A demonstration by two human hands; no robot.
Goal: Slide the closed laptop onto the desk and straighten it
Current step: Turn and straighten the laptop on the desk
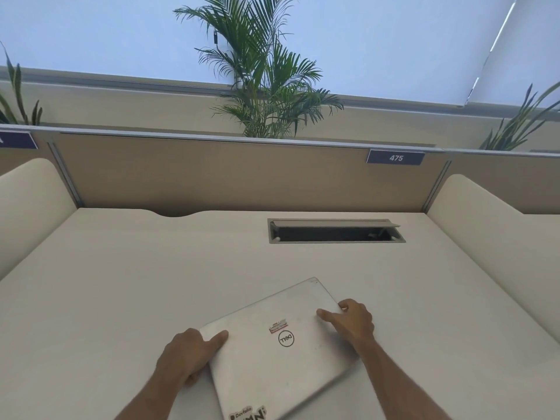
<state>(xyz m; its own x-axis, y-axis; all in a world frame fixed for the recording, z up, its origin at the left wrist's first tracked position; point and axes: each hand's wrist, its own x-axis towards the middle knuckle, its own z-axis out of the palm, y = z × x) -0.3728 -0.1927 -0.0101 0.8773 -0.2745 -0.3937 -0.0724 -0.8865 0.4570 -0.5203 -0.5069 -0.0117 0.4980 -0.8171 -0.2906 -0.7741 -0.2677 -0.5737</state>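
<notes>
Silver and closed, the laptop (281,344) lies skewed on the cream worktop (121,283) as your left hand (188,356) and right hand (351,322) clasp its opposite edges, thumbs on the lid.

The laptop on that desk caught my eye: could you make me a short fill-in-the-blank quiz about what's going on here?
1. The laptop on the desk has its lid ____.
2. Compared with the desk's edges, the laptop lies ____.
3. The left hand and the right hand grip its two ____ sides.
4. The number sign on the partition reads ____.

Missing words: closed; crooked; opposite; 475
</notes>
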